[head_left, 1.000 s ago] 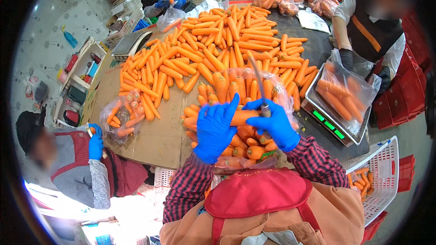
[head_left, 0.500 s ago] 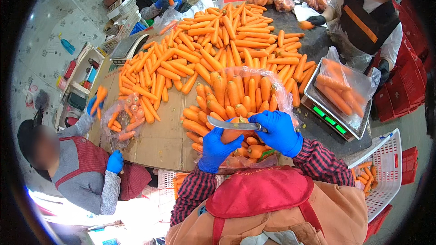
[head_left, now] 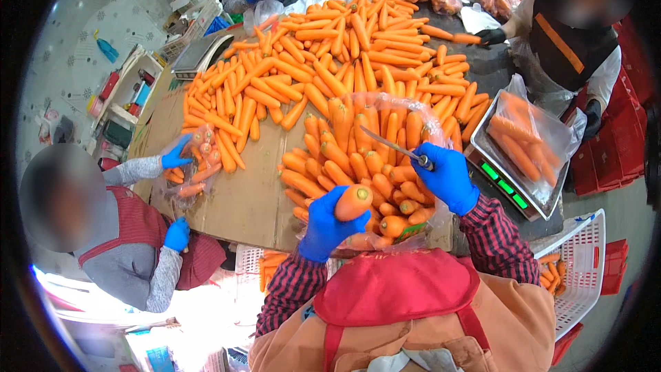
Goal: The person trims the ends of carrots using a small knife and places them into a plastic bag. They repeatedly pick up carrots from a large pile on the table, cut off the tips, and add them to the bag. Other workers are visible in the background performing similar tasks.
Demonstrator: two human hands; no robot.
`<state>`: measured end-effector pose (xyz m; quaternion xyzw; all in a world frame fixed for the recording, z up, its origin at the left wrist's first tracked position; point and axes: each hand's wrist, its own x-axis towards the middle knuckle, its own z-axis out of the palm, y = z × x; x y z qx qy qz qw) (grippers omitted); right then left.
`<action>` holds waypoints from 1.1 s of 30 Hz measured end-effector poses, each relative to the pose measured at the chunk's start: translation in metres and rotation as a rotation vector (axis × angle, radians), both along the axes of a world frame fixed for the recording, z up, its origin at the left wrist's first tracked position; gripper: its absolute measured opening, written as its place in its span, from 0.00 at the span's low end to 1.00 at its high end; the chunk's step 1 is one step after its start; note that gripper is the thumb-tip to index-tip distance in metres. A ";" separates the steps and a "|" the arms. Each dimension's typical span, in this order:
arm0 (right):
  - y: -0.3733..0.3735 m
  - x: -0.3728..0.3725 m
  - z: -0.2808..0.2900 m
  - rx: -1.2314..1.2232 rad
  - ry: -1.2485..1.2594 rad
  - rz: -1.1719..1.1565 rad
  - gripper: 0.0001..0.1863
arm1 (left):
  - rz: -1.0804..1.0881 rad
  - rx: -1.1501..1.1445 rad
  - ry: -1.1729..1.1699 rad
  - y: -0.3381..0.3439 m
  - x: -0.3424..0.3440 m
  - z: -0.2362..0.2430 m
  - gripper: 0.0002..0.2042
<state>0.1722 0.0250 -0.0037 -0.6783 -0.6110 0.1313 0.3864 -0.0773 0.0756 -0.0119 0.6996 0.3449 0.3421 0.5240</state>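
Note:
My left hand (head_left: 325,227), in a blue glove, is closed around a carrot (head_left: 354,202) whose cut top faces up. In my gloved right hand (head_left: 447,179) is a knife (head_left: 390,143), its handle in the fist and its blade slanting up to the left. The blade stands apart from the held carrot, over a clear plastic bag (head_left: 432,122) packed with upright carrots (head_left: 358,165). That bag lies open on the table right in front of me, just beyond both hands.
A large carrot heap (head_left: 310,62) covers the table's middle. At right, a scale (head_left: 513,193) bears a bag of carrots (head_left: 516,134); a white basket (head_left: 582,269) stands below. A co-worker at left reaches toward a smaller bag (head_left: 200,158). Two others work at the far side.
My right hand has drawn the knife away from the carrot, to the right and up. My left hand has tilted the carrot upward. The left co-worker's hand no longer holds carrots.

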 end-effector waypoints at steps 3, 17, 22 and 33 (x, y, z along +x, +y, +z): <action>-0.003 -0.015 0.011 -0.023 0.332 0.174 0.09 | -0.033 -0.162 -0.011 -0.006 0.000 0.007 0.19; 0.049 0.019 0.077 -0.031 0.783 0.031 0.18 | 0.168 0.157 0.013 0.010 -0.025 0.004 0.18; 0.077 0.038 0.077 0.264 0.629 0.016 0.27 | 0.580 0.173 -0.097 0.036 -0.061 -0.043 0.16; 0.025 -0.022 -0.003 -0.100 0.794 0.155 0.25 | 0.030 -0.069 -0.009 0.039 -0.061 -0.078 0.42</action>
